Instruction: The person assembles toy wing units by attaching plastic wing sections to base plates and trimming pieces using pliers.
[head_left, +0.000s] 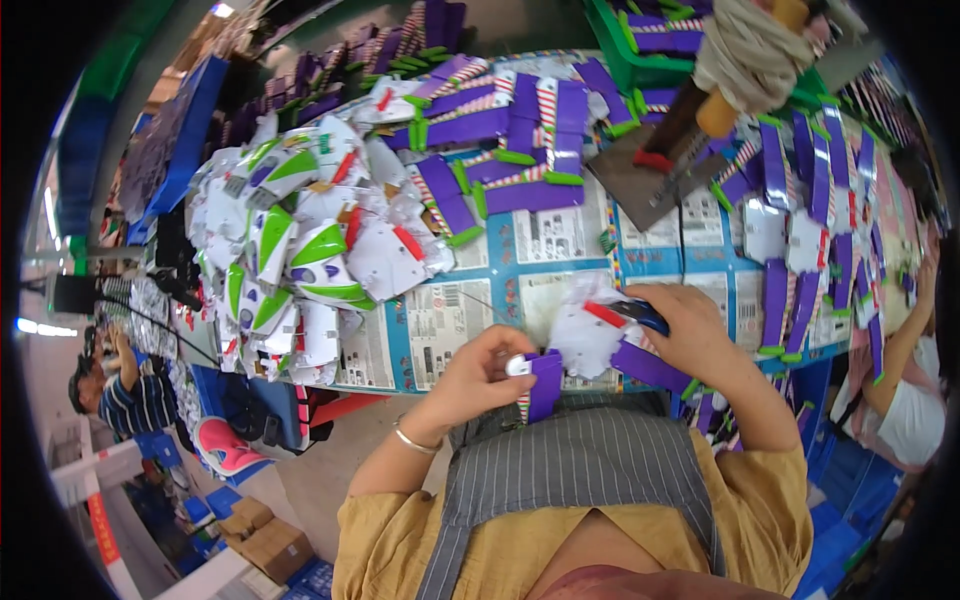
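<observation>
Just below the frame's centre, the left hand [472,382] has its grip pinched on one purple leg [545,387]; rightward, the right hand [692,328] grips one dark tool [645,317] beside one white panel [582,338].

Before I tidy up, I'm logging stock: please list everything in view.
White shells: many, white and green, mostly left
Purple legs: many, purple and green, far side, right
Bench: one, blue and white, centre
Crate: one, green, far edge
Cloth bundle: one, beige, upper right
Boxes: several, brown, lower left
Co-workers: two, striped and white tops, edges
White piece: one, white and red, near centre
Tool: one, dark blue, centre right
Left hand: one, bare, holding purple piece
Right hand: one, bare, holding tool
</observation>
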